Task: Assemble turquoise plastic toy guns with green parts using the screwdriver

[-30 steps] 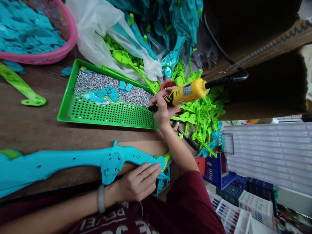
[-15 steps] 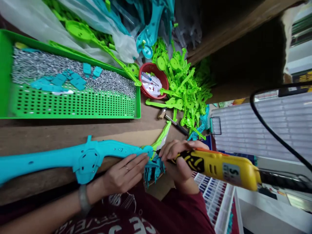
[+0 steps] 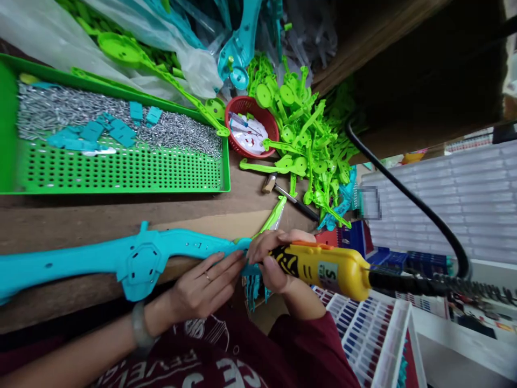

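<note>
A long turquoise plastic part lies along the near side of the bench, with a raised pentagonal section near its middle. My left hand rests on its narrow right end, fingers stretched flat and the thumb hidden. Against that same end comes my right hand, wrapped round the front of a yellow and black electric screwdriver. The driver lies nearly level, its tip hidden behind my right fingers. Just beyond, a lime-green part touches or sits close behind the turquoise end; I cannot tell which.
Behind stands a green perforated tray with many small metal pieces and turquoise bits. A red basket, a hammer and a heap of lime-green parts lie right of it. The driver's black cable loops at right, above white racks.
My right hand and the screwdriver have moved left, up against the turquoise part's end; the driver tip, visible before, is now covered. My left hand stays nearly in place. The view has shifted slightly.
</note>
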Demonstrator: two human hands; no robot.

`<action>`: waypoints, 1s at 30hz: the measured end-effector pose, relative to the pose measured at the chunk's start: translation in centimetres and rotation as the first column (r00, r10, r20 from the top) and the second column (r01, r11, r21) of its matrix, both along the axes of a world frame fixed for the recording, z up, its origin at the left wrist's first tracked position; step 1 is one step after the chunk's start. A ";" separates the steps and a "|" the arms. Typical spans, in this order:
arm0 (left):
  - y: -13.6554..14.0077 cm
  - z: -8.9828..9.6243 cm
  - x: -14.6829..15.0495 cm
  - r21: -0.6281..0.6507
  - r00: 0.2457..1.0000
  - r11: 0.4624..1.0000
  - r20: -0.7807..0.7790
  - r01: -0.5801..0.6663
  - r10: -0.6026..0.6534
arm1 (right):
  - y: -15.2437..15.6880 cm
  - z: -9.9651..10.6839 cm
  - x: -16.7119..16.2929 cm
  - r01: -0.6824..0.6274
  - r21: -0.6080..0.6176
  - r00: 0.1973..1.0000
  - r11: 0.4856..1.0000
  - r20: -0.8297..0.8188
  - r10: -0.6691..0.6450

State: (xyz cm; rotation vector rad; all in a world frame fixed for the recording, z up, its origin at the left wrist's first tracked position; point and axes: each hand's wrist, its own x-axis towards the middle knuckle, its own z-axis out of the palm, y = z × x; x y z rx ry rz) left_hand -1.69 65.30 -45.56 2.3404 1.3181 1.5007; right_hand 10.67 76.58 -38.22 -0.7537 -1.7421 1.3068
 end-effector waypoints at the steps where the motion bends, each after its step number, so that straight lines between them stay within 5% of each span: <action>1: -0.1 -0.1 0.0 -0.002 1.000 1.000 0.002 -0.001 0.001 | 0.3 0.0 -0.2 -0.042 0.042 0.997 0.998 -0.056 0.044; 5: -0.2 -0.4 0.3 0.009 1.000 1.000 0.003 -0.024 0.024 | 1.8 1.1 -1.1 -0.279 0.233 0.942 0.932 -0.122 0.312; 8: 0.2 -0.5 0.7 0.025 0.998 0.998 -0.005 -0.066 0.066 | 3.6 2.3 -2.6 -0.378 0.232 0.904 0.896 -0.117 0.412; 13: 0.8 -0.2 0.6 0.069 0.992 0.994 -0.085 -0.083 0.089 | 8.2 0.9 -9.8 -0.152 0.164 0.939 0.975 -0.283 0.194; 18: 0.8 0.2 -0.2 0.064 0.981 0.982 -0.064 -0.180 0.184 | 11.6 -2.2 -15.9 0.043 0.140 0.959 0.989 -0.282 -0.002; 30: 0.9 0.2 -0.4 0.023 0.988 0.988 -0.038 -0.152 0.152 | 12.9 -4.2 -16.3 0.112 0.167 0.985 0.980 -0.152 -0.086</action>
